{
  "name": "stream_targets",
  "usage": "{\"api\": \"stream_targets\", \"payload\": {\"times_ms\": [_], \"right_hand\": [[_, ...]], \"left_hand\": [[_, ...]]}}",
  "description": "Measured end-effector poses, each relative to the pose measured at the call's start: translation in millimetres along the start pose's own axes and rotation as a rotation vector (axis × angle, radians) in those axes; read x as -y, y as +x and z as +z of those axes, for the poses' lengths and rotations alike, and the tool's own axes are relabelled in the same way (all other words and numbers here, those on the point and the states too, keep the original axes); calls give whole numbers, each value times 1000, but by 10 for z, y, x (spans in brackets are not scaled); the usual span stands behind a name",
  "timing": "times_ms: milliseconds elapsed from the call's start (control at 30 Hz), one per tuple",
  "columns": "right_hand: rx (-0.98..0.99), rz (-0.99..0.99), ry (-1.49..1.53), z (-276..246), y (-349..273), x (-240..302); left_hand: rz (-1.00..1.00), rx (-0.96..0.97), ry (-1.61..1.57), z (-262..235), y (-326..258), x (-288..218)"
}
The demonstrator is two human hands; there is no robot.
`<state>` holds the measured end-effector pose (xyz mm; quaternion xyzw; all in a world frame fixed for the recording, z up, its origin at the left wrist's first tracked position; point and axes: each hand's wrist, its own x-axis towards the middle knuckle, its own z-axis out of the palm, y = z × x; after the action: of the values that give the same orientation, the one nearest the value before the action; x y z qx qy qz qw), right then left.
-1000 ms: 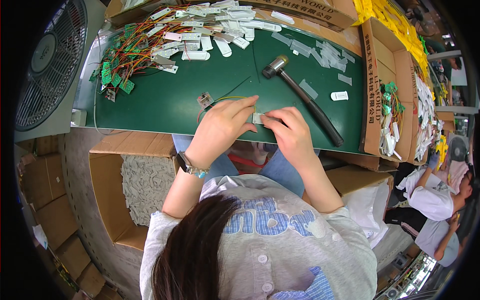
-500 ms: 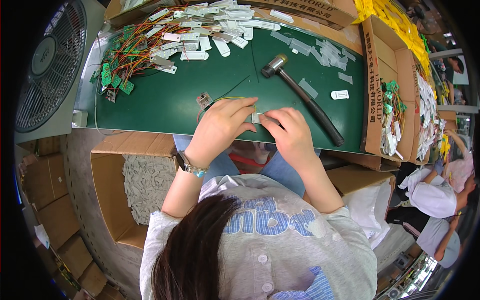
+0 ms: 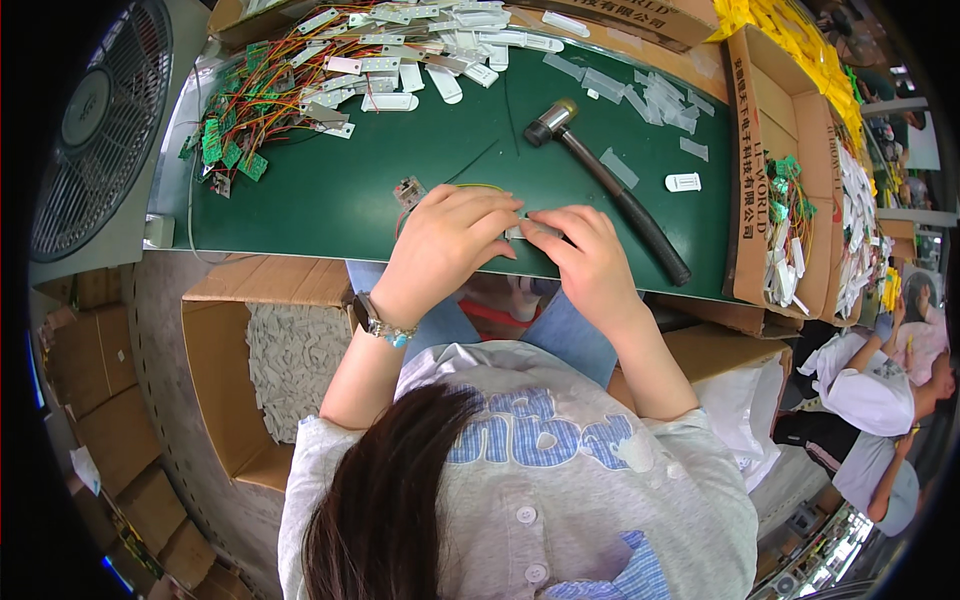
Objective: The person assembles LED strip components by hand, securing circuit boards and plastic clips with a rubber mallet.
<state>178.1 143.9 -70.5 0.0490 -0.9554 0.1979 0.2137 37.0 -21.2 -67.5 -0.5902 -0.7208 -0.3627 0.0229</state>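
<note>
Both hands meet over the near edge of the green tabletop. My left hand is closed, its fingertips at a small white piece mostly covered by fingers. From the other side my right hand pinches the same piece between thumb and fingers. Just beyond my left hand lies a small circuit board with a metallic part. Red and yellow wires run from it under that hand. A black-handled mallet rests diagonally right of my right hand.
Wired green boards and white strips are heaped far left. Clear plastic pieces and a white casing lie to the right. A cardboard box holds more parts. A fan stands left; a box of grey pieces sits below.
My two hands have stayed together around the small white piece, with slight finger shifts. The view has moved a little; the mallet and the heap lie as before.
</note>
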Motion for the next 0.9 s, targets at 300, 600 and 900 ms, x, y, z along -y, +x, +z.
{"api": "stream_targets", "payload": {"times_ms": [300,600,900], "right_hand": [[24,34,31,-26,-26,11],[-21,115,-30,-238,-36,-76],[569,605,-77,-924,-251,-478]], "left_hand": [[20,-22,14,13,-21,11],[9,-11,4,23,-31,32],[27,-22,6,25,-31,37]]}}
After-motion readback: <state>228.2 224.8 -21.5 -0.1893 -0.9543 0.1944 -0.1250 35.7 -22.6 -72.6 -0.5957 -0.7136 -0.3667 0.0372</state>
